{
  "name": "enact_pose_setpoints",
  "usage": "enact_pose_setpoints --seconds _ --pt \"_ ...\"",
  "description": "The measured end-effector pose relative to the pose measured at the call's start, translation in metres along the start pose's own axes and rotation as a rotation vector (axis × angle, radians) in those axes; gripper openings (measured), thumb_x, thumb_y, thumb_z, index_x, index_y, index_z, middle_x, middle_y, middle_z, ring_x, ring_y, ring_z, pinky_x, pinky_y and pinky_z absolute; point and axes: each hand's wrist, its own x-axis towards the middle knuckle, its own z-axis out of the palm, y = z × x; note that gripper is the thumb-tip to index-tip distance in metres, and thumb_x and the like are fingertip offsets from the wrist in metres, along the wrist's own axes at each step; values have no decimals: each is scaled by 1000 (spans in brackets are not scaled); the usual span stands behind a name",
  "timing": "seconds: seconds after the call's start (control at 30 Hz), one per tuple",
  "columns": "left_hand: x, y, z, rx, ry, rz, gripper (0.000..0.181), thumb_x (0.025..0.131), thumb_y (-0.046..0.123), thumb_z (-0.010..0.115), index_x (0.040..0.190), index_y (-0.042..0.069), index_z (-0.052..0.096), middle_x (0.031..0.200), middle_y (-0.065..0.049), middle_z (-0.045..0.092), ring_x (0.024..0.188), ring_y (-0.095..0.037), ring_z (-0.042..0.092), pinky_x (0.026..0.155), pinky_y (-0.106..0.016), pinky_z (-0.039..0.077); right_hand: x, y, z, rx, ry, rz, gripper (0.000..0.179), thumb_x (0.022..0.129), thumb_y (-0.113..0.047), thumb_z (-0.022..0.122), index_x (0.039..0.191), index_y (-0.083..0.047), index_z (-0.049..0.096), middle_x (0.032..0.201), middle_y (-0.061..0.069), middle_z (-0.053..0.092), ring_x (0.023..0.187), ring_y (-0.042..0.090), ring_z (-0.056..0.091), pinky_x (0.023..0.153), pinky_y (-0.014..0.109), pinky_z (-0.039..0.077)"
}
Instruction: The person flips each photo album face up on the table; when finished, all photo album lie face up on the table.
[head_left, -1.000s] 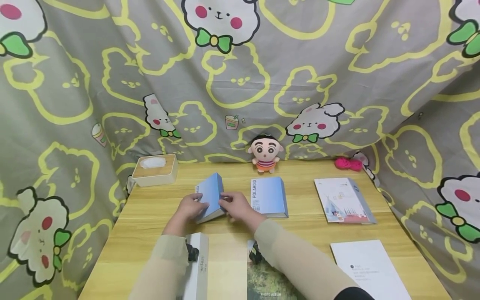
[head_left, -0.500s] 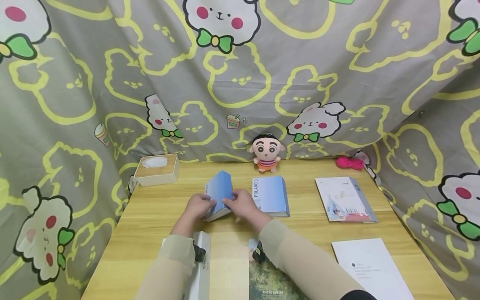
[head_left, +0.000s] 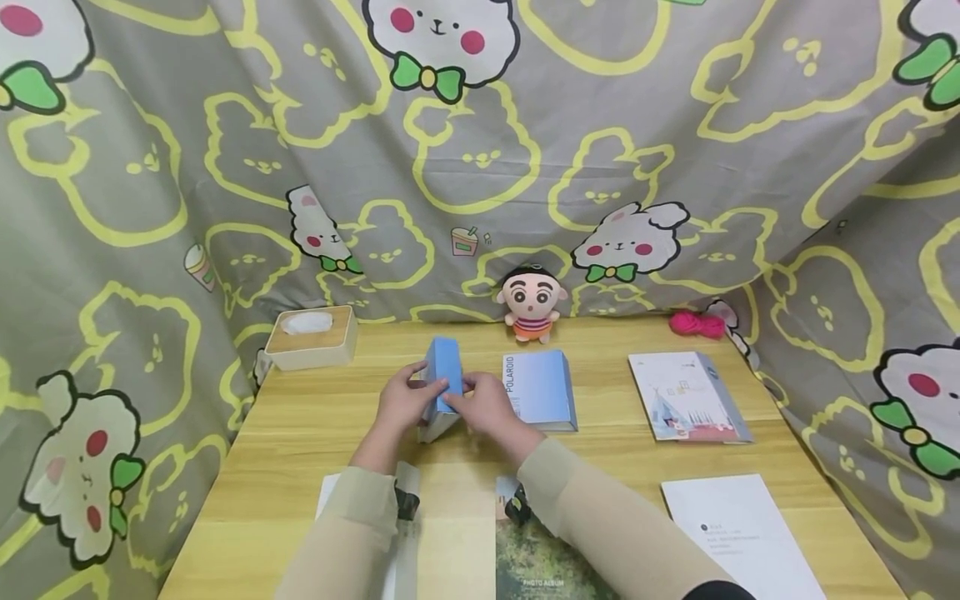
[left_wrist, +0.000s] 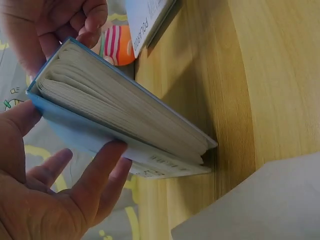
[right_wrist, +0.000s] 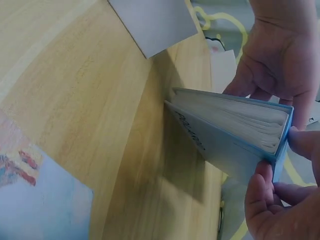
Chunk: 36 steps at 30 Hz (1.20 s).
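A thick blue album point(head_left: 447, 365) stands tilted on edge, its spine point(right_wrist: 283, 136) uppermost, pinched between the left hand point(head_left: 401, 407) and the right hand point(head_left: 487, 404). The covers, pale blue fading lighter away from the spine, lie nearly closed around a dense block of whitish pages point(right_wrist: 240, 117). Dark lettering point(right_wrist: 189, 131) (foreshortened "POLAROID") marks one cover. Whether its lower edge touches the surface point(head_left: 465, 475) cannot be told.

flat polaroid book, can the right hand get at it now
Probably yes: nothing visibly blocks the flat book beside the right hand, though that hand must likely first release the held book.
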Motion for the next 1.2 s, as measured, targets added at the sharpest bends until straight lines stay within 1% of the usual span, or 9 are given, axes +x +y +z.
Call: enact_pose_setpoints --seconds 0.2,0.37,0.5,0.63,0.73,0.83,0.97,1.07,1.2 --pt "4 -6 -8 -21 1 -34 73 98 38 78 158 11 47 142 -30 60 120 -49 64 68 -47 65 2 -3 1 59 -4 9 41 98 -12 75 134 7 67 117 14 74 109 27 69 96 43 58" --pt "5 -5 -14 -52 -25 -3 71 100 33 76 160 11 45 151 -32 52 126 -53 60 69 -49 65 2 -2 4 110 30 -23 33 98 -3 71 129 9 70 112 15 75 98 21 70 86 35 60" --pt "0 0 -19 -70 -4 27 63 102 22 74 159 12 48 152 -32 50 125 -51 61 70 -47 65 0 -4 8 184 18 -45 30 100 3 65 128 10 70 114 17 74 89 19 72 75 30 61" --pt "-3 7 -22 -15 31 63 51 103 15 71 152 11 58 150 -31 53 123 -47 64 70 -42 65 0 -7 11 221 2 -52 30 100 2 65 129 9 70 112 15 74 78 14 72 66 27 60" --pt "-4 11 -22 51 54 86 45 103 16 69 148 8 62 148 -30 56 129 -45 61 73 -42 65 0 -6 12 210 -19 -56 26 101 -1 66 125 8 72 99 12 75 74 20 72 63 28 59" --pt "-4 13 -20 106 105 101 43 102 18 70 143 6 66 143 -27 62 132 -43 60 84 -46 64 2 -5 14 259 -62 -3 24 105 -4 63 121 10 73 91 12 75 76 31 75 68 38 63" --pt "-4 16 -16 156 183 93 46 96 23 76 138 5 70 133 -26 69 125 -40 65 94 -49 60 5 1 18 311 -103 94 23 106 -4 60 118 9 75 100 15 76 85 41 77 77 49 65" --pt "-6 21 -13 187 219 75 51 93 27 79 137 3 70 128 -26 71 119 -39 68 94 -49 60 6 8 21 270 -139 85 21 105 -4 63 116 8 77 107 17 77 87 43 76 75 44 65" --pt "-7 26 -10 231 240 53 59 90 32 81 138 1 68 130 -25 70 121 -38 67 96 -50 58 10 21 25 156 -189 44 21 104 -8 66 113 6 79 94 20 77 74 35 75 61 30 59"
